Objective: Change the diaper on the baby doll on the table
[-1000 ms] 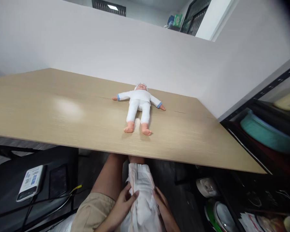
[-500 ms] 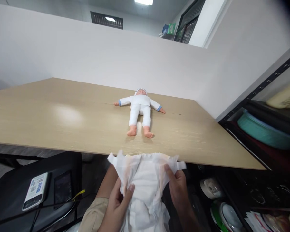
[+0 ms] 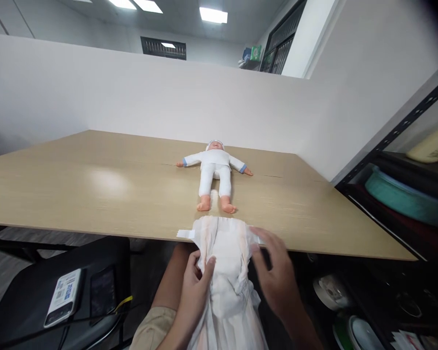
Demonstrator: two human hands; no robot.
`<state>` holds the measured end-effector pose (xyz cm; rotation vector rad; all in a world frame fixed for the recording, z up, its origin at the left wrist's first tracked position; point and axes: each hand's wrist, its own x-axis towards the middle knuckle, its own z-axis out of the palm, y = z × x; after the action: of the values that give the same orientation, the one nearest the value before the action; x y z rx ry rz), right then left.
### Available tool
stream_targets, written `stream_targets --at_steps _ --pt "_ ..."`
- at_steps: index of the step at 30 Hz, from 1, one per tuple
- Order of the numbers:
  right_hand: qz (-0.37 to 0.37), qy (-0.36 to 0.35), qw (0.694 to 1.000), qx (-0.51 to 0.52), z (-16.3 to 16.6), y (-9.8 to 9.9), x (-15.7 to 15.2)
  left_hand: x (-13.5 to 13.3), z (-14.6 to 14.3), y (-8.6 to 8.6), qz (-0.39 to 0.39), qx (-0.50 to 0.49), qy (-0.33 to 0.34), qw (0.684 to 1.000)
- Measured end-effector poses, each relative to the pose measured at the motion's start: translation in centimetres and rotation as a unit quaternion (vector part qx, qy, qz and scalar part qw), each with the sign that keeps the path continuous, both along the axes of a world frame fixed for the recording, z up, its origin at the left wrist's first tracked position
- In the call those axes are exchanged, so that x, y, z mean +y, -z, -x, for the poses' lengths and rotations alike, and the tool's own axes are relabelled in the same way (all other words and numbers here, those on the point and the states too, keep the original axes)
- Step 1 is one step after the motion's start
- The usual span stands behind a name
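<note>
A baby doll [image 3: 214,173] in a white suit lies on its back on the wooden table [image 3: 95,189], arms spread, feet toward me. A white diaper [image 3: 224,262] is held up at the table's near edge, just below the doll's feet. My left hand [image 3: 193,287] pinches the diaper's left side, thumb over the front. My right hand [image 3: 273,272] is at the diaper's right edge with fingers spread; whether it grips the diaper I cannot make out.
A black chair [image 3: 58,301] at lower left carries a white device [image 3: 63,297] and a dark phone [image 3: 101,290]. A dark metal shelf [image 3: 394,146] stands at the right with a teal basin [image 3: 405,197]. White partition walls back the table.
The diaper has risen from my lap to the table's near edge and was spread wider midway. My right hand has loosened, with fingers now spread. The view has tilted upward.
</note>
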<state>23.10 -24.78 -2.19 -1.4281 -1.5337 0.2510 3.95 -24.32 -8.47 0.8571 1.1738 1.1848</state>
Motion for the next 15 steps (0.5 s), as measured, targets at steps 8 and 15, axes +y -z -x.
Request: stream_targets --at_steps 8,15 --pt "0.109 -0.173 0.951 -0.230 4.4 2.1 2.8 -0.1 2.9 -0.5 -0.027 0.093 0.006 0.995" --pt "0.083 -0.140 0.948 -0.273 5.0 3.5 3.4 5.1 8.8 -8.1 -0.372 0.410 0.003 0.833"
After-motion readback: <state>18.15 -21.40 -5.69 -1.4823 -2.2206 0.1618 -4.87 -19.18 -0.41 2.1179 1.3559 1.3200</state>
